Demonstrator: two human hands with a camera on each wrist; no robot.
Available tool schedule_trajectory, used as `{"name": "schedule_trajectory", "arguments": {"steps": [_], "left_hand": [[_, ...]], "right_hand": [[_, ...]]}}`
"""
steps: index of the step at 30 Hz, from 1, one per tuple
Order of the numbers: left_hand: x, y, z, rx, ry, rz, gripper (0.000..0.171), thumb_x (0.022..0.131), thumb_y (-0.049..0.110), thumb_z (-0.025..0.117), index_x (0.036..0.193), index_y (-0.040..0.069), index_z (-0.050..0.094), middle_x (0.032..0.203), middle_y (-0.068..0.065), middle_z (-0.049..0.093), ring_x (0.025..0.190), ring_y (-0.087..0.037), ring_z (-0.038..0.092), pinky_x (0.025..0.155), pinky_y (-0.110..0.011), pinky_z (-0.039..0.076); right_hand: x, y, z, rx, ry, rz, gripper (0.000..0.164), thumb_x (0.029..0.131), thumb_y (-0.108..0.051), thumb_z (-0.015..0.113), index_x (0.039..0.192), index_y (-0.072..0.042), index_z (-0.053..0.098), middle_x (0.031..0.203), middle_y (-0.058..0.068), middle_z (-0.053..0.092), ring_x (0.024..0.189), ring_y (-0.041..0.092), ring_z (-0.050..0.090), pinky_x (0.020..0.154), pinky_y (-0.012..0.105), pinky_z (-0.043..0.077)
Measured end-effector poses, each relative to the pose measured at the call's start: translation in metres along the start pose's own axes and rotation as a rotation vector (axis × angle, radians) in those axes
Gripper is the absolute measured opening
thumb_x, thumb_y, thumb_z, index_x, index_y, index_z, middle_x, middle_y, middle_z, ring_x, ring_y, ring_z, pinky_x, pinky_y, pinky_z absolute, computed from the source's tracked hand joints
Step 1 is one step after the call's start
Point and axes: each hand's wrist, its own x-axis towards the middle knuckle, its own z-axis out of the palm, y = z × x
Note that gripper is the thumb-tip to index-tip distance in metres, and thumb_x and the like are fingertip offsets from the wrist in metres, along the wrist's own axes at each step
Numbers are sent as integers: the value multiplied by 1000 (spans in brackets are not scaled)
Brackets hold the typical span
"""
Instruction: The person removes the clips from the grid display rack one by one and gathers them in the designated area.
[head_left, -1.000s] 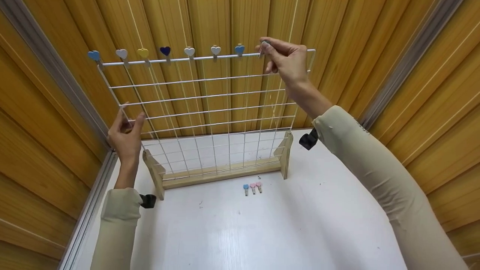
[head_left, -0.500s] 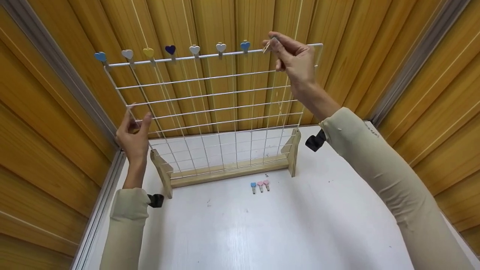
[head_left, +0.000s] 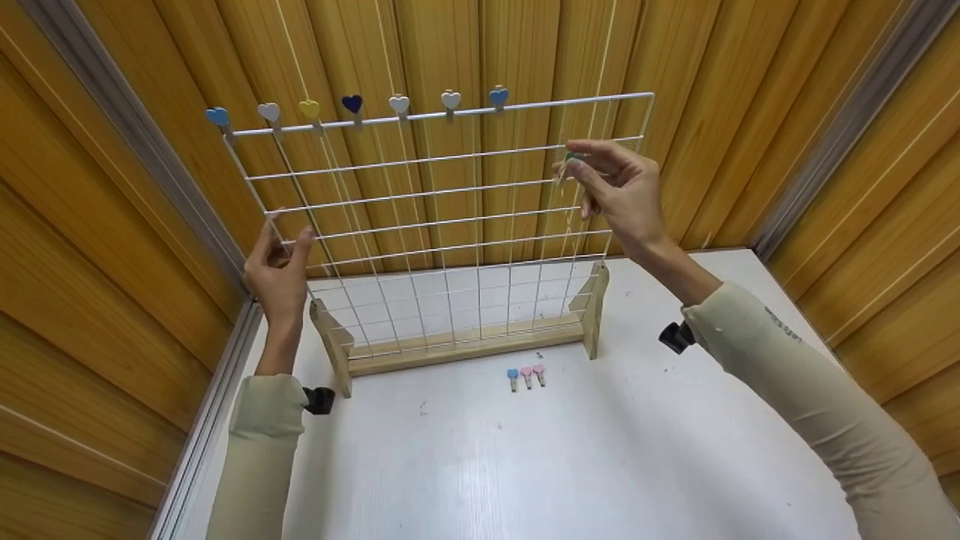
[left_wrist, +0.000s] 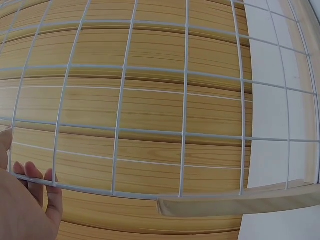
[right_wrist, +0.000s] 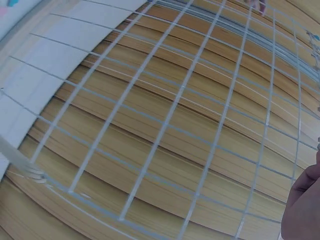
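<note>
A white wire grid panel (head_left: 442, 186) stands upright in a wooden stand (head_left: 472, 351). My left hand (head_left: 277, 281) grips its left edge, fingers behind the wire and thumb in front; the left wrist view shows the fingertips (left_wrist: 34, 172) at that edge wire. Below the top rail, in front of the grid's right side, my right hand (head_left: 626, 199) pinches a small wooden clothespin (head_left: 560, 171) with a bit of green on it, mostly covered by the fingers. Several heart clothespins line the top rail from the left, among them a yellow one (head_left: 309, 109) and a light blue one (head_left: 499, 96).
On the white table (head_left: 465, 457), in front of the stand, lie a blue heart clothespin (head_left: 513, 379) and two pink heart clothespins (head_left: 533, 375). Wood-patterned panels (head_left: 862, 195) rise behind and at both sides.
My right hand has come down from the top rail with the clothespin still pinched. The left hand keeps its grip on the grid, and the head view has shifted slightly.
</note>
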Motion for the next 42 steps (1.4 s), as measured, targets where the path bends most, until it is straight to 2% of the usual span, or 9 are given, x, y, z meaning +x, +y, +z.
{"name": "schedule_trajectory", "arguments": {"steps": [6, 13, 19, 24, 28, 32, 34, 40, 42], "left_hand": [[0, -2, 1, 15, -11, -15, 47, 92, 19, 76, 137, 11, 65, 81, 10, 50, 78, -5, 51, 76, -21, 45], [2, -3, 1, 23, -19, -11, 46, 93, 22, 76, 136, 14, 66, 82, 10, 51, 79, -6, 53, 75, -21, 46], [3, -4, 1, 21, -1, -15, 45, 92, 19, 76, 136, 13, 66, 81, 9, 50, 77, -4, 50, 74, -20, 45], [5, -3, 5, 4, -11, -7, 47, 92, 16, 76, 138, 12, 65, 80, 9, 50, 77, -4, 54, 75, -21, 45], [4, -2, 7, 12, -17, -15, 47, 92, 17, 77, 138, 11, 65, 82, 10, 52, 78, -3, 55, 74, -20, 45], [3, -4, 5, 31, 5, -18, 46, 92, 18, 77, 137, 12, 65, 82, 11, 53, 78, -4, 55, 73, -18, 45], [2, -5, 4, 25, 15, -6, 45, 93, 18, 76, 136, 12, 66, 82, 10, 53, 78, -5, 54, 73, -19, 45], [2, -6, 8, -12, -16, 24, 41, 93, 19, 75, 133, 11, 68, 80, 10, 52, 75, -6, 53, 70, -21, 45], [3, -6, 8, -12, -13, 33, 40, 93, 18, 76, 132, 12, 68, 79, 11, 52, 74, -5, 52, 69, -21, 44]], "right_hand": [[-32, 21, -18, -8, -37, 68, 15, 95, 2, 67, 110, 1, 71, 93, 6, 80, 45, 8, 57, 45, 18, 45], [-68, 52, -29, -25, -45, 188, 18, 95, 3, 66, 112, 12, 67, 89, -1, 80, 46, 5, 56, 47, 16, 46], [-98, 83, -35, -82, -49, 308, 18, 96, 2, 66, 112, 11, 67, 86, -5, 78, 45, 5, 56, 48, 17, 47], [-122, 108, -42, -97, -64, 388, 21, 96, 0, 66, 113, 13, 66, 87, 1, 79, 47, 5, 56, 49, 16, 46], [-141, 125, -44, -130, -122, 398, 20, 96, 0, 66, 112, 13, 68, 89, 5, 79, 48, 5, 57, 49, 15, 44], [-155, 141, -42, -188, -222, 386, 21, 97, -3, 66, 112, 11, 69, 96, 21, 77, 50, 5, 58, 48, 17, 42], [-160, 147, -41, -230, -245, 409, 21, 97, -6, 67, 112, 8, 70, 98, 27, 74, 51, 5, 59, 48, 18, 42], [-169, 162, -45, -337, -229, 535, 21, 96, -10, 70, 113, 3, 72, 89, 13, 76, 53, 6, 58, 50, 19, 43], [-171, 169, -46, -348, -242, 563, 24, 97, -12, 70, 114, 3, 71, 90, 15, 76, 54, 6, 58, 51, 18, 43]]}}
